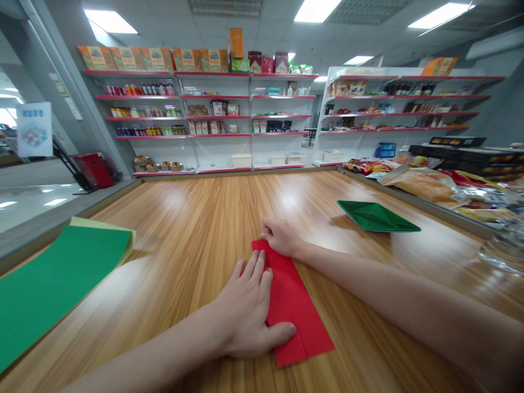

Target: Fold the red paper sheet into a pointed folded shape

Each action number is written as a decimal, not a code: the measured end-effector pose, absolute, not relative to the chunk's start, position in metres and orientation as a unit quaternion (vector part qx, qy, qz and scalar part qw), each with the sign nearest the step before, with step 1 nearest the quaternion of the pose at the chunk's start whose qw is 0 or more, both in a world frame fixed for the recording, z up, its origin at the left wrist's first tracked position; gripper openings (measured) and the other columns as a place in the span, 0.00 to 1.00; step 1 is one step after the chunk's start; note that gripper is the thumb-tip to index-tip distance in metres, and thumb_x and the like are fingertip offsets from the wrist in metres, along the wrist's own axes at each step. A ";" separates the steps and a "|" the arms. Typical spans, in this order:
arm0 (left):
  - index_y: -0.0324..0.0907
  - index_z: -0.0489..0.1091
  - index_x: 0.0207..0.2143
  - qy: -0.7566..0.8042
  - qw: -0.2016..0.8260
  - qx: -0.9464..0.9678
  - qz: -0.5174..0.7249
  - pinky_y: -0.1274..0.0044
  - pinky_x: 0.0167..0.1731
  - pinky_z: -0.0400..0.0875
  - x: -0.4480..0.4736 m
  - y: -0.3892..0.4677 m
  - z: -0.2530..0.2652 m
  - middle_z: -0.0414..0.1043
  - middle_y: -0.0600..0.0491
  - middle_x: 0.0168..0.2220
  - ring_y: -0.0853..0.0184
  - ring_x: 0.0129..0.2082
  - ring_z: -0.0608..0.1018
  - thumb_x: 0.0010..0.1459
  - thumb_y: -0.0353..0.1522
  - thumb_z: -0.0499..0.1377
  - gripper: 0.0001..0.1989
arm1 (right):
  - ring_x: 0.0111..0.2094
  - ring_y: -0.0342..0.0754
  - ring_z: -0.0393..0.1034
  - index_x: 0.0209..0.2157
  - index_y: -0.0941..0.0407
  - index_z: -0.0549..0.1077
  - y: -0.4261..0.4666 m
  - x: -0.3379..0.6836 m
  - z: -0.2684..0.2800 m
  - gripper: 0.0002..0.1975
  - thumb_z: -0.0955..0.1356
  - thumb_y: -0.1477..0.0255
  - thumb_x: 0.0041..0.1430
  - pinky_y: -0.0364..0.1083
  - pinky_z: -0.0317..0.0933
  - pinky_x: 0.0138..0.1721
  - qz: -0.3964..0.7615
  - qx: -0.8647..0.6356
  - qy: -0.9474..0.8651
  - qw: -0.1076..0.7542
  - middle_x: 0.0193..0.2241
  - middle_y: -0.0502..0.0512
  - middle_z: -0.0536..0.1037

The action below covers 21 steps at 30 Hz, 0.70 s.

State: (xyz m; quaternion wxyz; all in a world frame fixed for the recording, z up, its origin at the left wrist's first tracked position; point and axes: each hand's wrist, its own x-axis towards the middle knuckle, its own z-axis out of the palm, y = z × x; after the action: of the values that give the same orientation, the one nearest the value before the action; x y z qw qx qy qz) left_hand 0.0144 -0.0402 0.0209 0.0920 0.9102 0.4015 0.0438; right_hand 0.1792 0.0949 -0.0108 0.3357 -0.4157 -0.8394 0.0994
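Observation:
A folded strip of red paper (298,305) lies on the wooden table, its long side running away from me, with a crease showing near its close end. My left hand (249,305) rests on the strip's left side with fingers stretched out and the thumb spread across the paper. At the far end, my right hand (280,236) is closed, its curled fingers pressing at the paper's top edge. Whether the right fingers pinch the paper or only press on it is hidden.
Green and yellow paper sheets (65,273) lie at the left. A folded green paper piece (376,216) sits at the right. Snack packets (426,183) and a clear glass item (503,251) are along the right edge. Stocked shelves (213,115) stand beyond the table.

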 end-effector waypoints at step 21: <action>0.25 0.45 0.64 0.396 0.118 0.910 0.011 0.54 0.60 0.40 0.013 -0.038 0.019 0.31 0.32 0.65 0.46 0.65 0.37 0.56 0.58 0.42 0.49 | 0.21 0.40 0.53 0.22 0.55 0.54 0.009 0.216 -0.003 0.14 0.65 0.79 0.51 0.40 0.47 0.23 0.192 -0.311 -0.889 0.277 0.19 0.45 0.61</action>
State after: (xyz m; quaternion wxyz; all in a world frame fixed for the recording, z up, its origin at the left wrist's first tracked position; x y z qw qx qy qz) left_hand 0.0133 -0.0378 0.0189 0.1184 0.9105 0.3961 0.0111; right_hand 0.2158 0.0088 -0.0027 0.2766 -0.3111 -0.8888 0.1918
